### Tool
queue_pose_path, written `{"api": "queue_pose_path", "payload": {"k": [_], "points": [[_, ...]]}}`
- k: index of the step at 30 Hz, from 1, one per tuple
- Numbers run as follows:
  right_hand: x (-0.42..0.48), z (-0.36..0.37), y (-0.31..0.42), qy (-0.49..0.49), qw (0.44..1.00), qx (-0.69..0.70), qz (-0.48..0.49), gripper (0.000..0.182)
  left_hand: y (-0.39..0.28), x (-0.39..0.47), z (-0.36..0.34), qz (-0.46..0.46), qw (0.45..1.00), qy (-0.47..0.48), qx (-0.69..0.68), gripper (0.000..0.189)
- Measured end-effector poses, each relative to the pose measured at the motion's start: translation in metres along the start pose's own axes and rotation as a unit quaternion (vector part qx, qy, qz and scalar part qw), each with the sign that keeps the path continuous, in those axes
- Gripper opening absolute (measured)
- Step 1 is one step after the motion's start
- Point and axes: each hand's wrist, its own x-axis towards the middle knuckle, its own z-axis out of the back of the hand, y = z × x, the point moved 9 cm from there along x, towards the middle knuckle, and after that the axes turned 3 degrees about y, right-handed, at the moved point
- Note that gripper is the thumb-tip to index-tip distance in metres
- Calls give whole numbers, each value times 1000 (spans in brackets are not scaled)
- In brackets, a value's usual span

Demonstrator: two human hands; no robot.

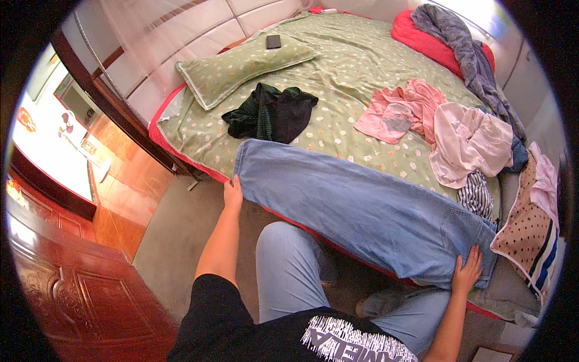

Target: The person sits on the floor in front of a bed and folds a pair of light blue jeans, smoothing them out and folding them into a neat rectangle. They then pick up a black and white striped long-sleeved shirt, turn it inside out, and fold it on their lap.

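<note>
A pair of blue denim jeans (344, 199), folded lengthwise, lies across the near edge of the bed. My left hand (234, 192) grips the leg hem at the left end, its thumb on top and its other fingers hidden beneath. At the waist end, my right hand (468, 271) rests spread on the denim near the back pocket (461, 231). Just beyond the hem is a crumpled black and dark green garment (273, 113). A striped black-and-white cloth (476, 194) sits beside the waist end.
Pink clothing (402, 111) and a pale pink garment (472, 140) are heaped at the right. A green floral pillow (244, 68) bears a dark phone-like object (273, 42). Red and grey bedding (434, 40) lies at the far right. A carved wooden door (90, 289) stands at the left.
</note>
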Motion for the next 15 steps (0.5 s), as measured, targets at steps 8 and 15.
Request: {"api": "queue_pose_path", "payload": {"k": [8, 15], "points": [[-7, -2, -14, -12, 1000, -5, -9, 60, 4, -27, -41, 308, 843, 91, -432, 37], [-1, 17, 10, 4, 999, 51, -17, 60, -18, -40, -31, 372, 783, 128, -483, 42]]}}
